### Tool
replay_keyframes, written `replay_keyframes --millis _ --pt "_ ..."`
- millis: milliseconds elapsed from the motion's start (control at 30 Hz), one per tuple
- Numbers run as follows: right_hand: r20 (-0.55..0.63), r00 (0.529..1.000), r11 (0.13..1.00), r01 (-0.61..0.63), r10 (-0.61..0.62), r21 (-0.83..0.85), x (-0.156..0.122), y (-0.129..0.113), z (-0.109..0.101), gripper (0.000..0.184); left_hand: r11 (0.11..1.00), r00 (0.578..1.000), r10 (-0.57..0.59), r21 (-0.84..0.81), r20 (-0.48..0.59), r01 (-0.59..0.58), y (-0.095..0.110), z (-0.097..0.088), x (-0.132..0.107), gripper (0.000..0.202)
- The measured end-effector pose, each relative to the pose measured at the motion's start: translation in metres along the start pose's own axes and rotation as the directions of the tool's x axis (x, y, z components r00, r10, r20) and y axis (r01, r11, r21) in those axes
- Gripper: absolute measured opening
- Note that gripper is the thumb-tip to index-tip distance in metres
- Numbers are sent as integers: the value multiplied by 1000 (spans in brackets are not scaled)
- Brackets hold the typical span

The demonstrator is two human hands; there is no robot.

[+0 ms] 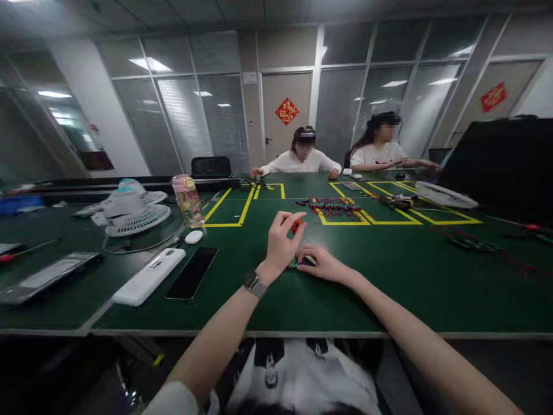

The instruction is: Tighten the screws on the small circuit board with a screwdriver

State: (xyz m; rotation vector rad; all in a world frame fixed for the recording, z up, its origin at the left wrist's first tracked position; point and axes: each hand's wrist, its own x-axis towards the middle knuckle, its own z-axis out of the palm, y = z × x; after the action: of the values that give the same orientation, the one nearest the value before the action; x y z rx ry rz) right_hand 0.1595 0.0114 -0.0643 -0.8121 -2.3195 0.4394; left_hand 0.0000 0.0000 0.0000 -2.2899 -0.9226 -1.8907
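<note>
My left hand (280, 242), with a watch on its wrist, is raised just above the table, its fingers closed around the red-and-black handle of what looks like a screwdriver (296, 226). The tool's lower part is hidden behind the hand. Right beside it, my right hand (322, 264) rests low on the green tabletop. Its fingers are bent and pressed on a small green circuit board (292, 265), which is mostly covered by both hands. Beyond the hands lies a pile of small boards with red and blue wires (332, 208).
Left of my hands lie a black phone (193, 274), a white phone-shaped thing (150, 276), a white oval case (194, 237), a bottle (188, 202) and white fans (132, 210). Yellow tape (220, 225) marks rectangles. Two people sit across the table. A black monitor-like shape (512, 167) stands right.
</note>
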Motion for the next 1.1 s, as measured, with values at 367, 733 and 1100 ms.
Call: replay_keyframes --millis 367,733,1100 --pt "10 1000 1000 -14 14 -8 0 -2 -3 6 997 997 9 -80 82 -3 -1 0 -3 31" --pt "16 999 999 -30 30 -14 -1 -3 -3 6 999 997 -10 -40 71 12 1 -1 -3 30" --pt "4 1000 1000 -25 25 -12 -2 0 -2 6 1000 999 -12 18 -32 13 0 -1 0 17"
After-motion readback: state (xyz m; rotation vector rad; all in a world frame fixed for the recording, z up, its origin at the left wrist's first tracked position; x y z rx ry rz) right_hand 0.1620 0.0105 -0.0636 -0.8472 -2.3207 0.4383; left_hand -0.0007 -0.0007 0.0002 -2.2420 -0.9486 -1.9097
